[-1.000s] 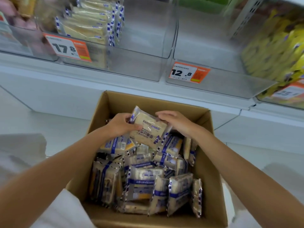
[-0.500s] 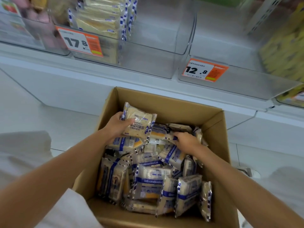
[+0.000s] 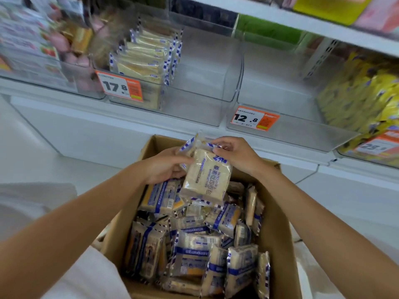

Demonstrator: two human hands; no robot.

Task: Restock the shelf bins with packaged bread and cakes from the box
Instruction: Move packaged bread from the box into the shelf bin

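Bread pack [image 3: 205, 180] grasped in both grips, left hand [image 3: 165, 167] at side edge, right hand [image 3: 236, 156] pinching top seam, above far rim of box [image 3: 275, 223]. Open bin [image 3: 306, 134] beyond.

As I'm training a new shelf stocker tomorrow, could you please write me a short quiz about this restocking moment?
1. True or false: the cardboard box holds many loose packets.
2. Which price tag is on the clear bin that holds the blue-and-white packets? A) 12.8 tag B) 17.8 tag C) 5.5 tag
3. What does the right hand pinch?

Key: 1 true. 2 B. 3 The top edge of the bread packet, held above the box; the left hand grips it too.
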